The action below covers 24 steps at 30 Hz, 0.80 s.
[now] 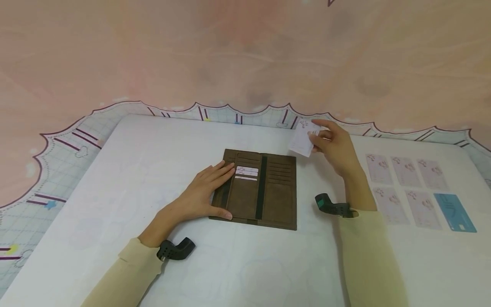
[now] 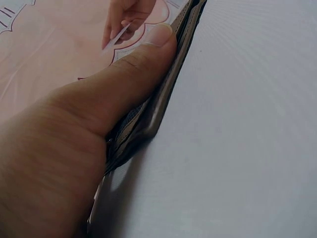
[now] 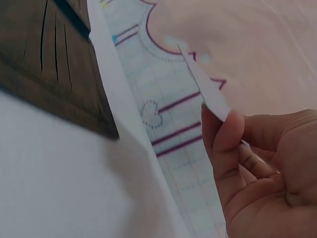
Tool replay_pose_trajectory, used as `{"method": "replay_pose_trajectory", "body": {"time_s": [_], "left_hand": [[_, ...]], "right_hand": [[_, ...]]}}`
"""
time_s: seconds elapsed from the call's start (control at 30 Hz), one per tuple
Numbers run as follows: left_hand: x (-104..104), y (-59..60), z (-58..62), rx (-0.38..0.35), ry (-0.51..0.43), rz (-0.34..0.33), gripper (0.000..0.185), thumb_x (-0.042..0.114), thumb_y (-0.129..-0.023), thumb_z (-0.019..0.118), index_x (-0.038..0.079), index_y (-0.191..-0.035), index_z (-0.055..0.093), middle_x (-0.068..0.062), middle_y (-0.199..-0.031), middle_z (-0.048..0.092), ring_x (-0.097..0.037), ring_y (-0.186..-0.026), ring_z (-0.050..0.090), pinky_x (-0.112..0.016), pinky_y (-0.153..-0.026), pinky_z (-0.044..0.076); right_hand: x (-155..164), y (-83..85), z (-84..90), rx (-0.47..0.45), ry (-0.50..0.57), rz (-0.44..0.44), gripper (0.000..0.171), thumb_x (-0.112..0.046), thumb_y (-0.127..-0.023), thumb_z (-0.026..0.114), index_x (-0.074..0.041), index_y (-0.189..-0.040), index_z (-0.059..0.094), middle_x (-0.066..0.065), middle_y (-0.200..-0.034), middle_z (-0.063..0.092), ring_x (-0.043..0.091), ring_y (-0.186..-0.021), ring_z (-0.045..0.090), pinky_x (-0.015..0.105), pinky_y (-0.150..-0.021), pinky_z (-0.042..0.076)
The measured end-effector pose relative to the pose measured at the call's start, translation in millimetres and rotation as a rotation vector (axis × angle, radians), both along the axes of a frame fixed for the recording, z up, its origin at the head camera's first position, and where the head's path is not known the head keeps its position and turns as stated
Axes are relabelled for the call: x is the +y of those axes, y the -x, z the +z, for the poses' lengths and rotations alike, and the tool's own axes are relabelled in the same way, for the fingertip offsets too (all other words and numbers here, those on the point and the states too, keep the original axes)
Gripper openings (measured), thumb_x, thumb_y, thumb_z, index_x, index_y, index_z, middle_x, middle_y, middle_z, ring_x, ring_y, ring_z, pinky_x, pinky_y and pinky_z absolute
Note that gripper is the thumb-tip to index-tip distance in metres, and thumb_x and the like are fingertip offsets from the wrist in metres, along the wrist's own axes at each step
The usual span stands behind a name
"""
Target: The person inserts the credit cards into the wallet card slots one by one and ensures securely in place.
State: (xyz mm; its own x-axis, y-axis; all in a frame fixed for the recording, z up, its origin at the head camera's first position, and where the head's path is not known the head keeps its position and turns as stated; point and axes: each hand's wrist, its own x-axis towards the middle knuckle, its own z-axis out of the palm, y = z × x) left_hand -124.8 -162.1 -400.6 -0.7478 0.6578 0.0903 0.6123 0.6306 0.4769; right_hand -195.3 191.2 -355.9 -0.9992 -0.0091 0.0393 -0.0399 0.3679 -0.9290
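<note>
Head view showed the right fingers (image 1: 324, 124) pinching a card (image 1: 300, 138) off the far right corner of the unfolded wallet (image 1: 281, 207), which lay leftward, closer in; straight left fingers (image 1: 221, 177) rested on its left side.

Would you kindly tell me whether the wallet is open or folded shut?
The wallet lies open: card slots show on both sides.

Left hand (image 1: 205, 189) spread on an open brown bifold wallet (image 1: 281, 209), white cards (image 1: 246, 172) showing in its left-panel slots; right hand (image 1: 330, 143) pinching a printed white card (image 1: 300, 140) near the wallet's far right corner. Over to the right I see five pale floral cards (image 1: 407, 172) plus one blue card (image 1: 455, 212), two rows, white table (image 1: 268, 264)
</note>
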Motion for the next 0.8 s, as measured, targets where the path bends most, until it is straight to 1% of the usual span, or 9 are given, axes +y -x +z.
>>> {"method": "replay_pose_trajectory", "body": {"time_s": [0.1, 0.2, 0.43, 0.63, 0.8], "left_hand": [[0, 0.7, -1.3, -0.002, 0.003, 0.001, 0.112, 0.052, -0.067, 0.082, 0.004, -0.151, 0.026, -0.009, -0.157, 0.021, -0.027, -0.145, 0.007, -0.045, -0.116, 0.005], [-1, 1.0, -1.9, -0.002, 0.004, 0.003, 0.112, 0.053, -0.066, 0.082, 0.005, -0.151, 0.026, -0.008, -0.157, 0.020, -0.027, -0.145, 0.007, -0.045, -0.116, 0.005], [0, 0.6, -1.4, -0.001, 0.008, -0.002, 0.113, 0.054, -0.067, 0.081, 0.005, -0.151, 0.025, -0.007, -0.158, 0.020, -0.026, -0.145, 0.007, -0.045, -0.116, 0.004], [0, 0.1, 1.3, 0.001, 0.008, 0.002, 0.113, 0.052, -0.066, 0.082, 0.004, -0.151, 0.025, -0.008, -0.158, 0.020, -0.027, -0.145, 0.007, -0.046, -0.116, 0.004], [0, 0.4, 1.2, 0.001, 0.014, 0.001, 0.113, 0.052, -0.066, 0.082, 0.004, -0.151, 0.025, -0.008, -0.158, 0.020, -0.027, -0.145, 0.007, -0.045, -0.116, 0.004]], "right_hand": [[-11, 1.3, 0.7, -0.004, 0.046, 0.018, 0.042, -0.007, -0.096, 0.055, -0.012, -0.138, 0.051, 0.017, -0.093, 0.059, 0.022, -0.076, 0.058, 0.022, -0.070, 0.055], [-22, 2.3, -0.3, -0.009, 0.093, 0.033, 0.041, -0.005, -0.097, 0.053, -0.012, -0.137, 0.051, 0.016, -0.090, 0.057, 0.022, -0.074, 0.057, 0.022, -0.071, 0.055], [-39, 4.5, -9.0, 0.009, 0.190, 0.055, 0.042, 0.001, -0.094, 0.054, -0.007, -0.136, 0.052, 0.013, -0.082, 0.056, 0.020, -0.068, 0.056, 0.025, -0.069, 0.056], [-53, 5.4, -13.3, 0.020, 0.221, 0.073, 0.044, 0.003, -0.092, 0.056, -0.004, -0.136, 0.051, 0.013, -0.083, 0.058, 0.018, -0.070, 0.058, 0.027, -0.070, 0.057], [-61, 4.6, -14.7, 0.008, 0.253, 0.072, 0.045, 0.004, -0.091, 0.058, -0.004, -0.136, 0.051, 0.010, -0.079, 0.058, 0.017, -0.073, 0.060, 0.029, -0.073, 0.057]]}}
